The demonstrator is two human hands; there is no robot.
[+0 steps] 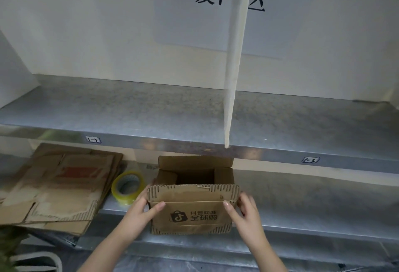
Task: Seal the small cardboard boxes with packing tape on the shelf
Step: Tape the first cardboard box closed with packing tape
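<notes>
A small brown cardboard box [192, 209] with a black printed logo stands on the lower metal shelf [313, 204], its top flaps open and the inside dark. My left hand [142, 213] grips the box's left front corner, thumb on the front face and fingers round the side. On the opposite corner my right hand [243, 211] holds the box the same way. A roll of clear yellowish packing tape [127, 186] lies on the shelf just left of the box, touching neither hand.
A stack of flattened cardboard boxes [58, 185] lies at the left of the lower shelf. The upper metal shelf [151, 109] overhangs the box, with a white upright divider [234, 66] above it. A white wall with a sign is behind.
</notes>
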